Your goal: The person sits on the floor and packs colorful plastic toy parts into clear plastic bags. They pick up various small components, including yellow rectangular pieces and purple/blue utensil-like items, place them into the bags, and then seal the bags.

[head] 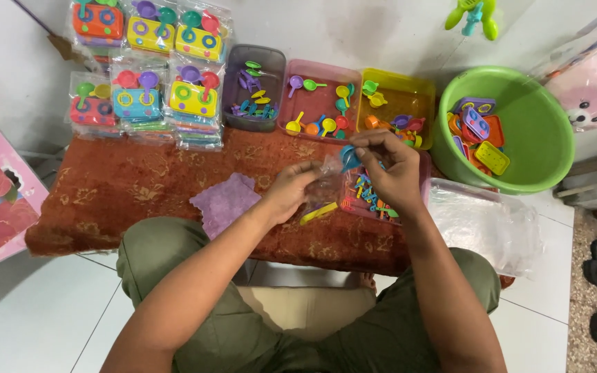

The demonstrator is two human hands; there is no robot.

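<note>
- Nearest us, our left hand point(290, 190) has its fingers curled shut on the mouth of a small clear bag point(323, 181). A yellow toy piece point(318, 213) shows at the bag's lower end, just below those fingers.
- Our right hand point(390, 169) pinches a blue toy spoon point(348, 159) between thumb and fingertips, closed tight, with its bowl right at the bag's opening.
- We judge the step in hand to be filling the bag with toy pieces. The next move calls for the left fingers to keep the mouth spread while the spoon slides in.
- Under the right fingers sits a pink tray point(423, 181) of mixed small pieces; a purple cloth point(224, 200) lies to the left of the left fingers.
- Beyond the fingertips stand three more trays: purple tray point(233, 90), second pink tray point(309, 103), yellow tray point(399, 86).
- Farther right is a green basin point(544, 135) of toy plates; far left, packed toy sets point(148, 65) lie in stacks.
</note>
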